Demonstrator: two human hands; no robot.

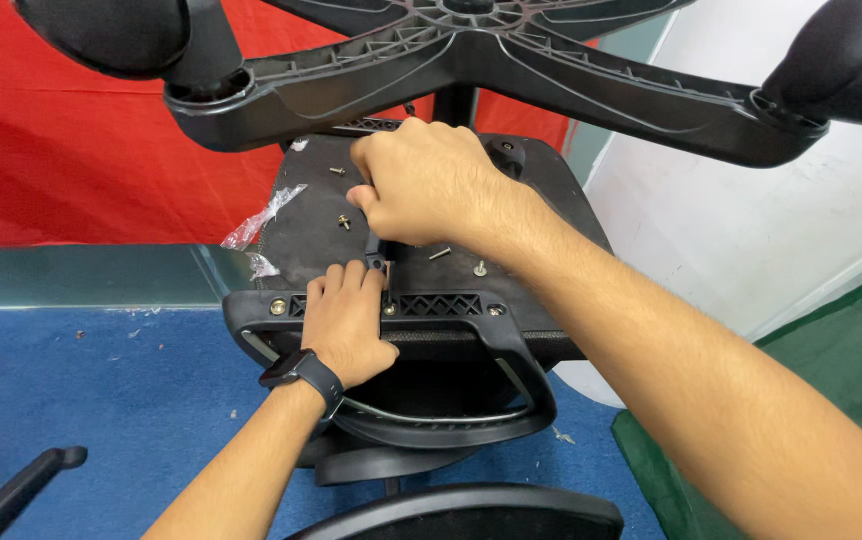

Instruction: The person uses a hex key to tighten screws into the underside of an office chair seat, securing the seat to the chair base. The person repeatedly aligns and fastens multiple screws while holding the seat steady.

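An upturned black office chair fills the middle of the head view, its seat underside [311,215] facing up and its star base [471,75] overhead. My left hand [346,325], with a dark watch on the wrist, presses flat on the black bracket [446,305] at the seat's near edge. My right hand [426,185] is closed around a small tool [383,262] standing upright on a fastener in that bracket. Loose screws [441,254] lie on the seat underside beside my right hand.
A castor [121,35] hangs at the top left and another castor [851,55] at the top right. A scrap of clear plastic [261,220] sticks out at the seat's left edge. Blue mat [101,390] lies left, green mat [851,340] right, red cloth [61,150] behind.
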